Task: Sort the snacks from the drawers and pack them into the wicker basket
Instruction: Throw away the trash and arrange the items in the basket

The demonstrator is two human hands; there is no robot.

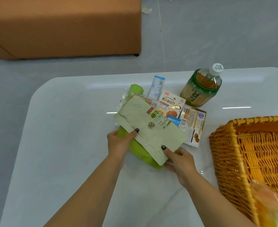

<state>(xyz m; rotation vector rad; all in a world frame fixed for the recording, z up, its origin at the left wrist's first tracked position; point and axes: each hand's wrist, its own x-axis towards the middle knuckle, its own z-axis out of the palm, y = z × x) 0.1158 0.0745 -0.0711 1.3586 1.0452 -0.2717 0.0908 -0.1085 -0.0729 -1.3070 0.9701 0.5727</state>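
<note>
At the middle of the white worktop (69, 145) both hands hold one flat pale green packet (148, 128) by its near edge. The left hand (118, 143) has its thumb on top and fingers underneath, and the right hand (179, 161) grasps the near corner the same way, so each grip is closed on that packet. I judge two hands are used because the packet is wide and floppy, and lifting it level keeps it clear of the pile beneath.

Under it lies a bright green pouch (138, 149). At about one o'clock from the packet sits a box (171, 104) printed "OATS COOKIES" over Chinese characters, with a pale blue sachet (156, 87) behind it at twelve. A second box (192, 126) at three o'clock carries a barcode and "U2", though I cannot be sure of that reading. The packet itself shows "LOW" and "THREE"; the rest is too small.

A green-labelled tea bottle (200, 87) with a white cap stands upright at two o'clock. The wicker basket (230, 153) waits well to the right, at four o'clock, with only a crinkled clear bag (269, 205) showing at its near corner.
</note>
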